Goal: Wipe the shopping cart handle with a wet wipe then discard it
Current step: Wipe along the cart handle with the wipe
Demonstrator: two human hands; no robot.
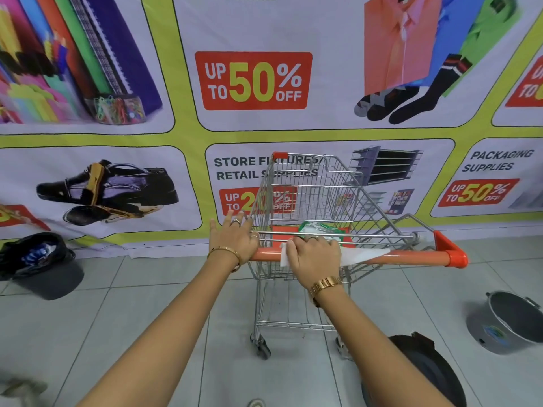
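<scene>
Wet wipe [357,255] lies draped over the orange shopping cart handle [411,256], a white sheet pressed flat against the bar near its middle and trailing toward the handle's right end. The right hand [316,257] sits on top of it, palm down, fingers together and curled over the far side of the handle so the wipe is clamped between hand and bar; a gold watch [324,284] circles that wrist. The left hand [235,237] rests at the handle's left end, heel on the bar, fingers straight and slightly fanned, pointing away from the handle and gripping nothing; it wears rings and a thin gold bangle [224,251]. Just beyond the handle, in the cart's child-seat section, lies a green and white packet [318,228] on an orange flap. Well to the left of the handle stands a grey bin with a black liner [41,265]; to its right and nearer the camera a grey bucket [509,321] lies tilted on the tiled floor [147,304]
</scene>
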